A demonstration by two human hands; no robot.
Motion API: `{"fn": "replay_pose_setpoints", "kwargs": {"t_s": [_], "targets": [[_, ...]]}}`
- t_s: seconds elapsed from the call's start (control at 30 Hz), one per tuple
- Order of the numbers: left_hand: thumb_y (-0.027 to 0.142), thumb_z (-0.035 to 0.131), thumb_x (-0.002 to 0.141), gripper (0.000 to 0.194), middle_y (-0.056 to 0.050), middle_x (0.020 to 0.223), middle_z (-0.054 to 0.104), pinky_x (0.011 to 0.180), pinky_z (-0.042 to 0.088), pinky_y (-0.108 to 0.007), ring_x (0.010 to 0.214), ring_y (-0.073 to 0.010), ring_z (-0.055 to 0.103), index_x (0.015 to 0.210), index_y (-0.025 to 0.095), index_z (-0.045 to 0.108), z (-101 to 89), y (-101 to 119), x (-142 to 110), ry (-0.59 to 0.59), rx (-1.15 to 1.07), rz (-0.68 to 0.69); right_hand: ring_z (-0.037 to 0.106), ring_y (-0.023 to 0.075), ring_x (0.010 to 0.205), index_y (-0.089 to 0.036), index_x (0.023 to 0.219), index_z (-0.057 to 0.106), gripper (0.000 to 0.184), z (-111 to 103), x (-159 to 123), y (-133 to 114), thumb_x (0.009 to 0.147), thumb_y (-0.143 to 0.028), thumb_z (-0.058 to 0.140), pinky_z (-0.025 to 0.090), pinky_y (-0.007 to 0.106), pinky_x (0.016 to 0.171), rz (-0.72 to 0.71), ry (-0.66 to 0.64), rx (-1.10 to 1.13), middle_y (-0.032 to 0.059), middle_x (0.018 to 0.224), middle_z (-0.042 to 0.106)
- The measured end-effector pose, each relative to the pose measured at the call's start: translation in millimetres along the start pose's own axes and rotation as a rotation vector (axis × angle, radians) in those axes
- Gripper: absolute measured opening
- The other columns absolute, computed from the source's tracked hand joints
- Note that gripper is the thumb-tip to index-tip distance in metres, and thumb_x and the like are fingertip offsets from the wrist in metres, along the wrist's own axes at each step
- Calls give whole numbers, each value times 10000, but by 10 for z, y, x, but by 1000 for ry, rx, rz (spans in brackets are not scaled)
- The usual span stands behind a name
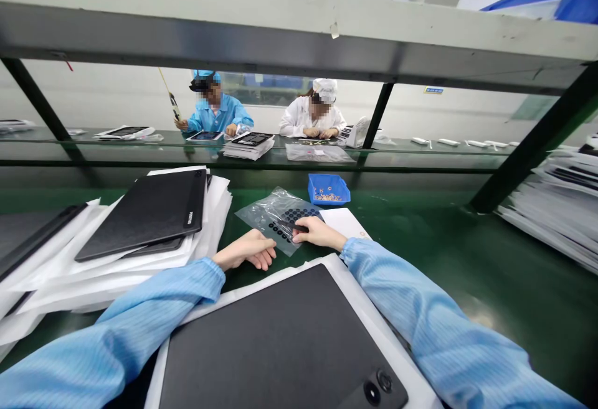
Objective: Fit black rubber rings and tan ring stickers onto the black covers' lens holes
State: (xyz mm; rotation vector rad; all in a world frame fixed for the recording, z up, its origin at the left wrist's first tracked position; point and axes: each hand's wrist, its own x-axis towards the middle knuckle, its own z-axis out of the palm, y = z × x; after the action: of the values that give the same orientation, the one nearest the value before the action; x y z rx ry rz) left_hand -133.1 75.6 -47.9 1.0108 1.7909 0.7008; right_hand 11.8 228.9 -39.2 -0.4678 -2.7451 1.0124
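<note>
A clear plastic sheet (266, 213) with rows of round black pads (299, 215) lies on the green bench beyond the tablet. Over the pads, my right hand (317, 233) is closed on a slim dark tool (300, 228), its exact kind unclear. My left hand (250, 250) hovers beside the near left edge of the sheet, fingers loosely bent and apart, with nothing visible in it. Between my forearms a large black tablet (275, 340) rests back up on white wrapping (334, 266), its camera lenses at the lower right.
Stacked tablets (149, 210) in white sleeves stand left. A blue tray (329, 188) of small parts and a white paper (348, 222) lie beyond my right hand. More sleeves (555, 203) are piled right. A shelf (299, 29) crosses overhead; two people work opposite.
</note>
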Motion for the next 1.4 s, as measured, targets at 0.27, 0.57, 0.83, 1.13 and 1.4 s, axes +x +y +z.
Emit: {"fn": "replay_pose_setpoints", "kwargs": {"t_s": [0.27,0.57,0.83,1.13,1.4], "targets": [[426,513,948,330,-46,872,647,685,541,-314,746,-147,636,942,111,613,116,92,-40,-97,-376,13,511,127,622,-135,712,583,132,28,-26,-79,787,-243,575,398,235,613,-9,31,89,-17,628,558],[311,582,922,278,-86,1088,605,761,547,-365,899,-191,623,1129,127,572,191,-71,163,-44,-599,106,484,109,591,-153,649,540,125,13,19,60,756,-106,584,373,246,615,66,155,7,-37,612,522],[266,593,916,209,-68,1027,621,731,553,-338,856,-173,630,1064,118,593,201,-55,132,-23,-634,127,446,114,613,-174,646,490,152,-75,-29,-63,675,-99,620,342,243,609,6,243,-46,-54,621,466],[262,595,916,185,-54,966,629,696,553,-314,800,-155,631,1023,112,601,251,-75,123,-4,-602,178,453,58,384,-136,674,613,132,89,-124,-321,774,-213,575,355,191,448,-62,94,23,-36,567,559],[274,591,917,220,-69,1030,621,740,551,-346,860,-176,629,1074,119,591,279,-87,145,22,-519,179,520,86,385,-136,597,630,134,177,-93,-268,723,-126,585,387,179,453,-27,81,30,-37,463,548]]}}
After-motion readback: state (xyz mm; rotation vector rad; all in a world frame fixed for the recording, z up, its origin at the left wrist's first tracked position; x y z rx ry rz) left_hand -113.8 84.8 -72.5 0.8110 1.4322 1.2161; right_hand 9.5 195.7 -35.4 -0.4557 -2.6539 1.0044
